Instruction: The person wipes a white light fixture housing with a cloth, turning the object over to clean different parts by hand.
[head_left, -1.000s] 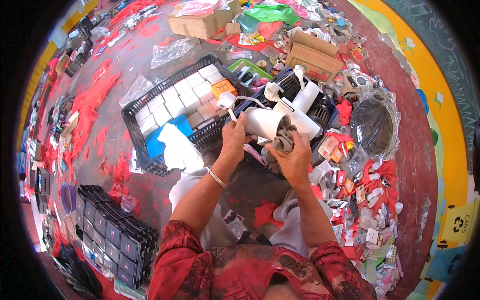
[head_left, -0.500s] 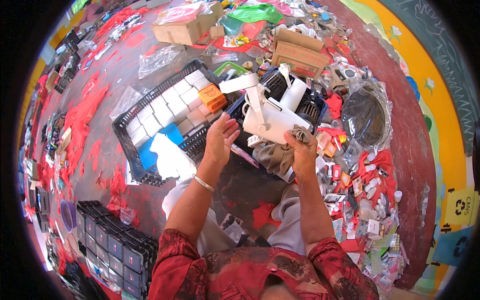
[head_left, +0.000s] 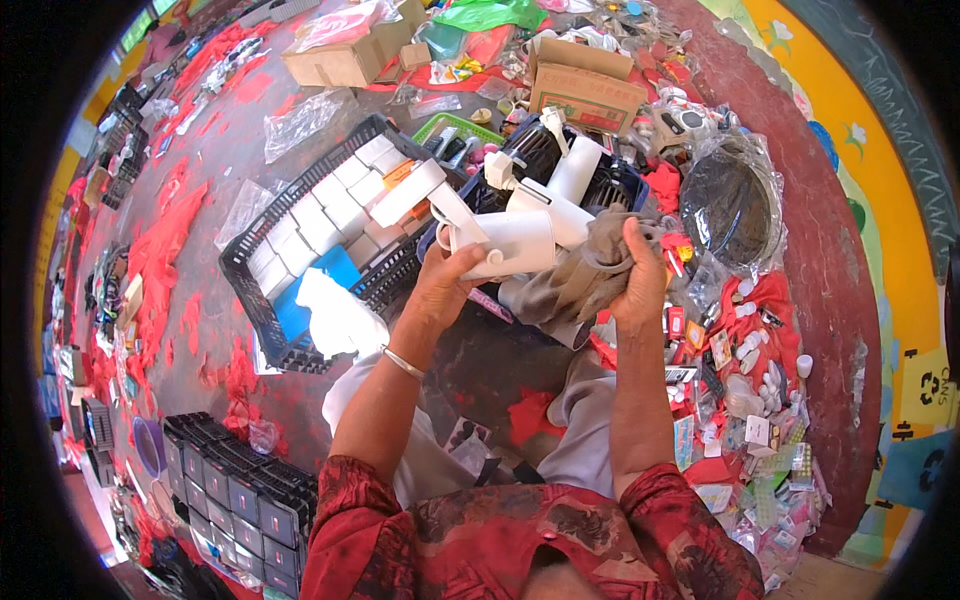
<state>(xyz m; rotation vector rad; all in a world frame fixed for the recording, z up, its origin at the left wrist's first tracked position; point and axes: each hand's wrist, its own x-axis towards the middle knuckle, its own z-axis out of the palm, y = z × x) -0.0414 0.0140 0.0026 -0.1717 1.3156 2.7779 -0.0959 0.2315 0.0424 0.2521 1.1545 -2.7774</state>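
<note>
My left hand (head_left: 440, 285) is closed round the near end of a white track spotlight (head_left: 520, 243), whose bracket and long flat adapter reach up and left over a crate. In my right hand (head_left: 641, 278) is a bunched grey-brown cloth (head_left: 590, 270), its folds hanging beside the spotlight's other end. Just beyond are more white track spotlights (head_left: 576, 172), lying on a dark bin (head_left: 633, 184) with black ribbed parts. To the left, a black plastic crate (head_left: 262, 318) holds rows of white boxes (head_left: 338, 205) and a blue sheet (head_left: 290, 313).
A green basket (head_left: 430, 126) and an open cardboard box (head_left: 590, 97) stand beyond the bin. Small packages and red cloth clutter the right side, near a plastic-wrapped black round thing (head_left: 733, 205). Stacked black crates (head_left: 235, 495) stand at lower left; a larger carton (head_left: 345, 58) stands far off.
My left hand, open before, now grips the spotlight, which has shifted left and nearer. My right hand has moved right and up with the cloth, which is spread wider.
</note>
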